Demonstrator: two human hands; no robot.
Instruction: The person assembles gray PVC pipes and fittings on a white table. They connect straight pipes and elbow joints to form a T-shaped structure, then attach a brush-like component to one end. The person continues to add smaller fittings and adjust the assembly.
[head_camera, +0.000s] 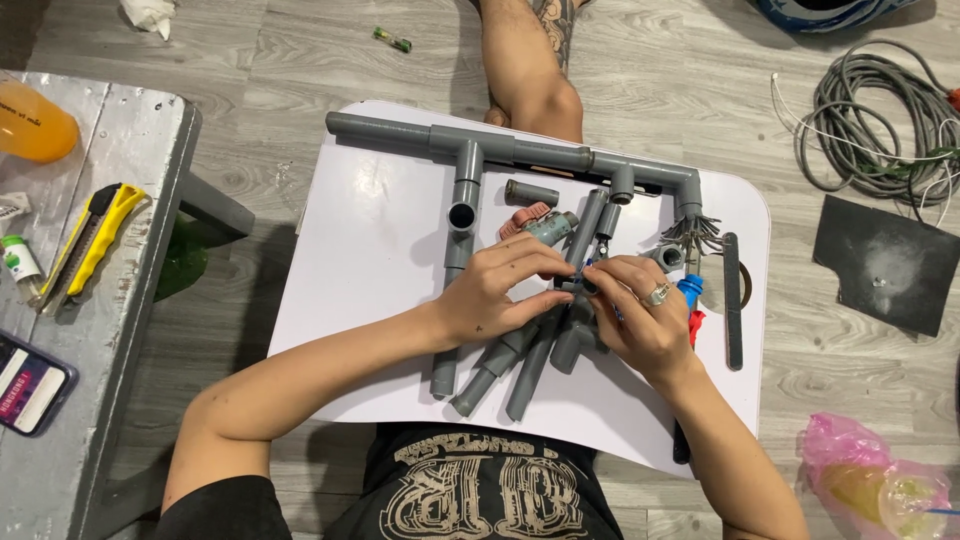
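Where the two forearms meet over the white, round-cornered surface (370, 260), both hands work one small part. Left hand (497, 293) curled, thumb and forefinger pinched on the lower end of a slim grey plastic pipe (585, 232); right hand (635, 315), ringed, fingers curled closed around the same spot, with something small and blue between the fingertips, too hidden to name. Under the hands lie several loose grey pipe pieces (500, 372), smooth, matte, round in section, fanned toward the body, some with wider socket ends. Just right of the right hand: a blue-and-red piece (691, 300), partly covered, and a long flat dark file (733, 300) lying lengthwise. Beyond the hands: a short grey stub (531, 193), a pinkish ribbed piece (524, 218), a small metallic cylinder (552, 228). Farther still, a long grey pipe assembly (520, 150) runs across the surface with a T-joint dropping toward an open-mouthed socket and an elbow at the right end, a tuft of stripped wires (692, 232) hanging from it. Off left, a scuffed grey bench (110, 340) carries a yellow utility knife (92, 243) and a phone (27, 385). On the wood-grain floor, far right, a coil of grey cable (875, 115).
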